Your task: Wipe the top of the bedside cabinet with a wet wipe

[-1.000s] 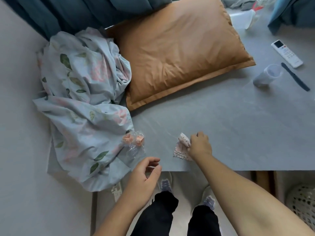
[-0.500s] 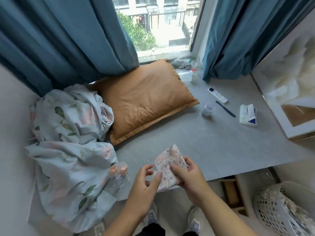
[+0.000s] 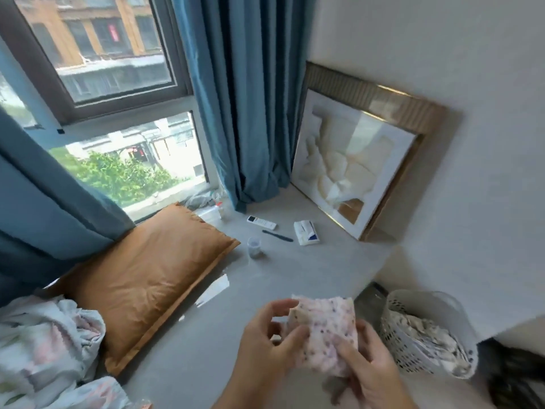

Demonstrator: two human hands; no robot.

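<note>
A pale pink dotted cloth-like wipe (image 3: 324, 332) is held up in front of me by both hands, above the near edge of the grey ledge (image 3: 295, 276). My left hand (image 3: 265, 343) pinches its left side with thumb and fingers. My right hand (image 3: 365, 370) grips its lower right corner. A white and blue wipe packet (image 3: 306, 232) lies far back on the grey surface. No bedside cabinet shows in this view.
An orange pillow (image 3: 147, 278) and a floral sheet (image 3: 50, 349) fill the left. A small clear cup (image 3: 254, 246), a remote (image 3: 261, 222) and a dark file (image 3: 277, 235) lie behind. A framed picture (image 3: 359, 169) leans on the right wall; a white perforated basket (image 3: 424, 335) stands below right.
The cloth went from the ledge in my right hand alone to held in both hands. My view has swung up and right, showing the window, wall and picture.
</note>
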